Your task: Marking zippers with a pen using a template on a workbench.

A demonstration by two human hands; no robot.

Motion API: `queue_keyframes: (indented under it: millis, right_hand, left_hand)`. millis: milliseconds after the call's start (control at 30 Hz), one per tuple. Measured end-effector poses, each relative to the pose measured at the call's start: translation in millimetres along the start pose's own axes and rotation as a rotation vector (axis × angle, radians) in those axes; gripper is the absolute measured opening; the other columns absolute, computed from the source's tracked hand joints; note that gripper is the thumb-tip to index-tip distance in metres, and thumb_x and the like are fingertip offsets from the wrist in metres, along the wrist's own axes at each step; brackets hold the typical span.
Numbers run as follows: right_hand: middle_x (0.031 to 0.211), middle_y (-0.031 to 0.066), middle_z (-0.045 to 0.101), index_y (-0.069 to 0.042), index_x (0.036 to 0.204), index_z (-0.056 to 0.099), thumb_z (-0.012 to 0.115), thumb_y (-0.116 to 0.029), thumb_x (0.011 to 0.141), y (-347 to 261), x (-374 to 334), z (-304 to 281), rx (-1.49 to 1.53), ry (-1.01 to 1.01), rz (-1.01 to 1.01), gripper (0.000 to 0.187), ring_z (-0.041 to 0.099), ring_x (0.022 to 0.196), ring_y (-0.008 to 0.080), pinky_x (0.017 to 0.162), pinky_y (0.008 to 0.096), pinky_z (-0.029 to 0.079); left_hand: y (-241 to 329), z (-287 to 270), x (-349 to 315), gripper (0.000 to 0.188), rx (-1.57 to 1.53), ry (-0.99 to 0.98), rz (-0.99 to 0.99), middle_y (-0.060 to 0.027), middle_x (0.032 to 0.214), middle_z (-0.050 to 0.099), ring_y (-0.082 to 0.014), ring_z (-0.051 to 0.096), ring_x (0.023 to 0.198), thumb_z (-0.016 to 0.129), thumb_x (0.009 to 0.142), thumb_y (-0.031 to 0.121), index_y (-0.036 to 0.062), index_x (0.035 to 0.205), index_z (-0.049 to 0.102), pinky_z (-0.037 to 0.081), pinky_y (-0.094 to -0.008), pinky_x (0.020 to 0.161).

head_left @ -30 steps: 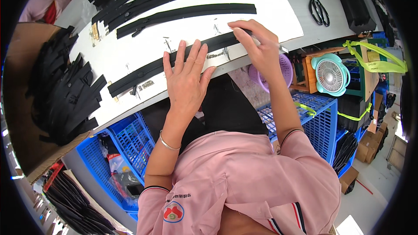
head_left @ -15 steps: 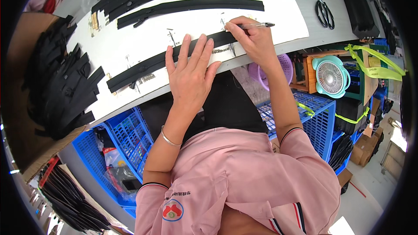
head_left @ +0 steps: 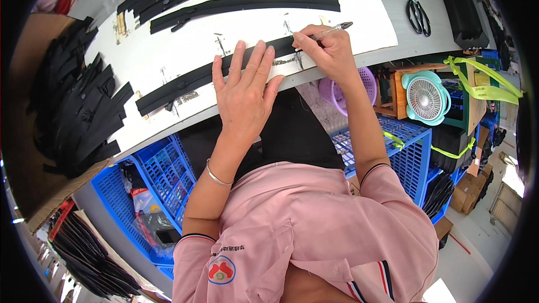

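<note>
The left hand [head_left: 243, 100], splayed, pressed the strip [head_left: 185, 81] flat; the right hand [head_left: 331, 53] gripped a pen [head_left: 340, 27], where light, steady strokes seemed best.

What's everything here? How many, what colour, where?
table: 1, grey, top
board: 1, white, on table
near strip: 1, black, on board
far strips: several, black, farther up
boxes: several, brown, left and right
strip pile: 1, black, left box
scissors: 1, black, table's right
pen: 1, clear, right hand
fan: 1, turquoise, right
basket: 1, purple, below table
crates: several, blue, both sides
straps: several, lime, right
shirt: 1, pink, bottom
left hand: 1, bare, on near strip
right hand: 1, bare, holding pen
</note>
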State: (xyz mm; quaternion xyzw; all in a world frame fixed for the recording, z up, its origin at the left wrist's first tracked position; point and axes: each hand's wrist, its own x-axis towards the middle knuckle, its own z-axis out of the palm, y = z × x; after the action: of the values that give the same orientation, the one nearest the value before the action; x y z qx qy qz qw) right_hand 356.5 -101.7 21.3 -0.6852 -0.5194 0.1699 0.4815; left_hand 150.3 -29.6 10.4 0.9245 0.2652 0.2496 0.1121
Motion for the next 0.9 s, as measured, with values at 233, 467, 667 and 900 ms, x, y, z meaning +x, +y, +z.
queue_keyframes:
  millis: [233, 467, 667, 900]
  right_hand:
    - [0.077, 0.0068, 0.076, 0.002, 0.086, 0.077, 0.069, -0.016, 0.098, 3.1, 1.0, 1.7, -0.090, -0.018, -0.060, 0.024, 0.068, 0.070, 0.0128, 0.063, 0.0274, 0.050]
    - [0.072, 0.0033, 0.072, 0.000, 0.081, 0.077, 0.068, -0.016, 0.097, -4.3, -1.6, -1.3, 0.149, 0.035, 0.095, 0.025, 0.059, 0.063, 0.0065, 0.058, 0.0238, 0.043]
    - [0.078, 0.0034, 0.074, 0.000, 0.088, 0.078, 0.069, -0.018, 0.100, 2.3, 1.3, -2.9, 0.182, 0.049, 0.117, 0.023, 0.063, 0.069, 0.0067, 0.064, 0.0225, 0.048]
    - [0.078, -0.0008, 0.070, -0.002, 0.099, 0.077, 0.067, -0.018, 0.102, -61.4, 6.3, 37.1, 0.175, 0.095, 0.100, 0.019, 0.058, 0.067, 0.0053, 0.061, 0.0213, 0.046]
  left_hand:
    - [-1.0, -0.8, 0.2, 0.050, -0.007, 0.002, -0.002, -0.0007, 0.145, 0.065, -0.0280, 0.050, 0.144, 0.076, 0.093, 0.035, 0.0137, 0.138, 0.069, 0.024, -0.0554, 0.124]
    - [-6.6, -23.9, -9.2, 0.061, -0.122, -0.022, -0.080, -0.0078, 0.155, 0.057, -0.0323, 0.042, 0.151, 0.076, 0.094, 0.032, 0.0142, 0.150, 0.059, 0.016, -0.0566, 0.126]
    - [-34.7, -42.7, -36.3, 0.056, 0.035, -0.014, -0.137, -0.0081, 0.147, 0.063, -0.0320, 0.046, 0.148, 0.077, 0.093, 0.036, 0.0083, 0.141, 0.066, 0.011, -0.0623, 0.126]
    - [-37.0, -41.6, -40.3, 0.056, -0.010, 0.000, -0.160, -0.0060, 0.150, 0.062, -0.0294, 0.046, 0.148, 0.077, 0.094, 0.032, 0.0130, 0.145, 0.064, 0.011, -0.0605, 0.126]
